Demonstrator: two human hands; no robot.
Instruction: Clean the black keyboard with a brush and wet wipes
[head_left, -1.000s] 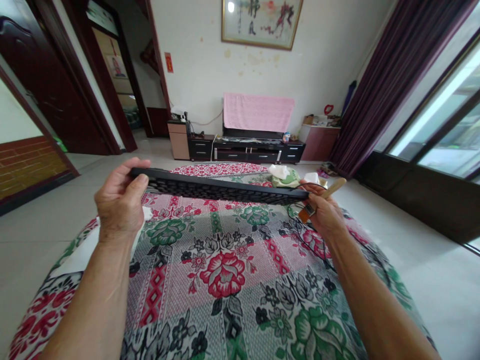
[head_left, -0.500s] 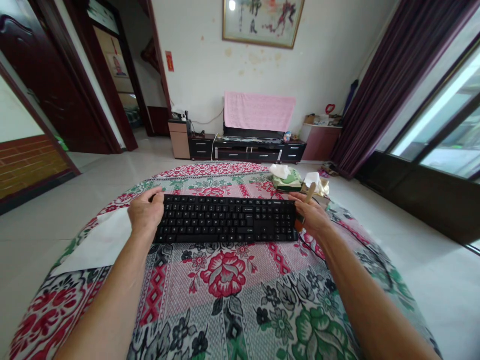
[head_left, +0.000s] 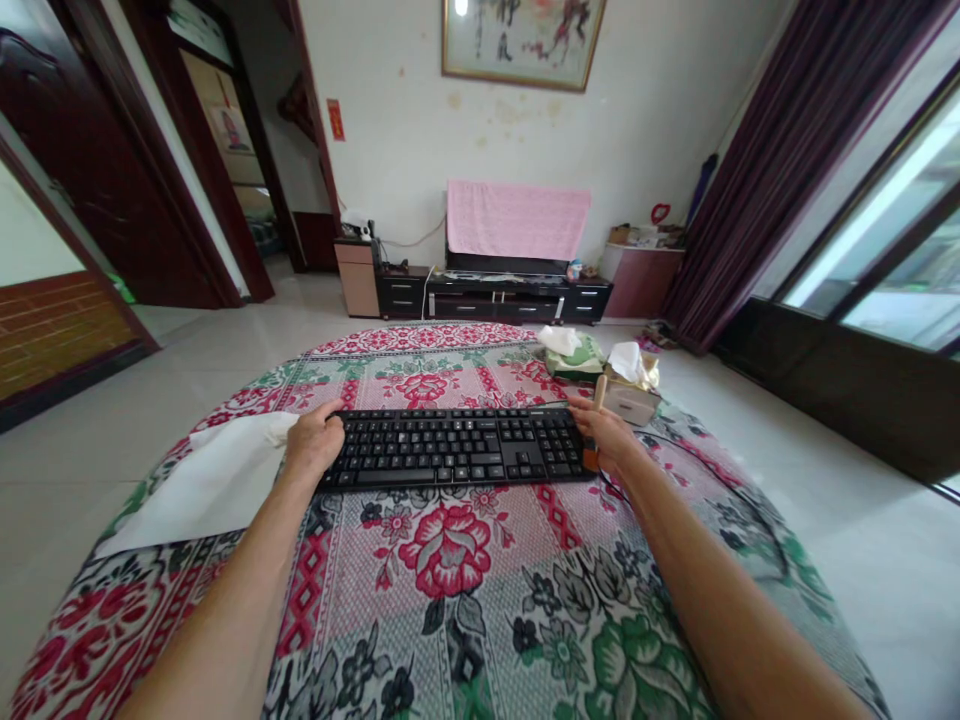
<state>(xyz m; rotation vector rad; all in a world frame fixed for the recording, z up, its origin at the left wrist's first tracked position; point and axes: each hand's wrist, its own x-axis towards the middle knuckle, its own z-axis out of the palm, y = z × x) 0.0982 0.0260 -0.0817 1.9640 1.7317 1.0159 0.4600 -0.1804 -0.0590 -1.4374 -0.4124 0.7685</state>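
Note:
A black keyboard [head_left: 454,446] lies flat, keys up, on a round table covered by a floral cloth [head_left: 450,580]. My left hand [head_left: 315,440] grips its left end with the fingers curled round the edge. My right hand [head_left: 600,432] rests at its right end and also holds a small brush with a wooden handle [head_left: 598,392] and an orange ferrule. A thin black cable [head_left: 697,480] runs from the keyboard's right side across the cloth.
A white cloth [head_left: 202,485] lies on the table at the left. Behind the keyboard's right end are a green tissue pack [head_left: 574,358] and a tissue box [head_left: 631,397]. Tiled floor surrounds the table; a TV stand [head_left: 510,298] is by the far wall.
The keyboard was held up on edge above the table a second ago. It has since been turned keys up and laid flat, then settled a little nearer to me.

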